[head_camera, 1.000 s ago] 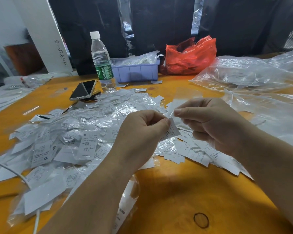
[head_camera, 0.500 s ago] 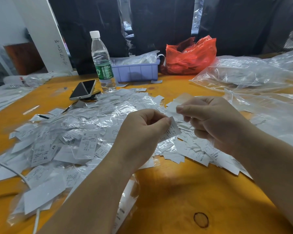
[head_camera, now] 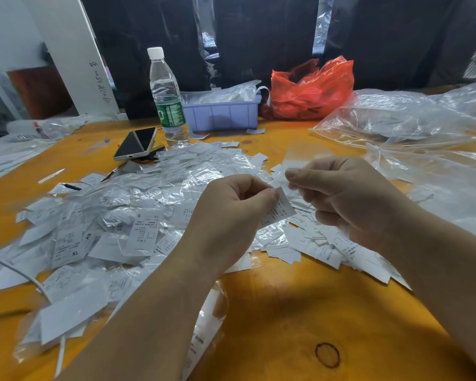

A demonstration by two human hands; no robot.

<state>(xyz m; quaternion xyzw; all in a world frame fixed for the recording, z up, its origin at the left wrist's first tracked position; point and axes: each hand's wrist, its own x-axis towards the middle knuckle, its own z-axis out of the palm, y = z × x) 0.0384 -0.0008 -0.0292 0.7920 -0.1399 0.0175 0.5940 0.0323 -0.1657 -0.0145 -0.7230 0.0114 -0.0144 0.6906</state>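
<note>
The left hand (head_camera: 231, 215) is held above the orange counter (head_camera: 286, 312) with a narrow grip: thumb and curled forefinger pinch one end of a small white printed label (head_camera: 280, 209), which tilts up toward the right hand (head_camera: 349, 199). The right hand is just beside it, its grip also narrow. Its thumb and forefinger pinch the lower edge of a thin clear sleeve (head_camera: 298, 156) that stands up above the fingertips. The sleeve is blurred and see-through, so its edges are hard to trace. The label's upper corner lies close under the right thumb, but I cannot tell whether it touches the sleeve. Both hands are over a wide heap of labels (head_camera: 138, 232) spread across the middle of the counter. Many on the left side are in crinkled clear wrappers, and bare white ones lie under the right wrist. Behind the heap a phone (head_camera: 136, 143) lies face up, tilted, just beside an upright water bottle (head_camera: 166, 97) with a white cap and green wrapper. To the right of the bottle stands a purple tray (head_camera: 220, 114) holding more clear plastic, and next to that is a crumpled red bag (head_camera: 311, 89). Large clear plastic bags (head_camera: 396, 116) cover the far right of the counter. A white cable (head_camera: 17, 273) runs across the near left corner, partly under the heap.
</note>
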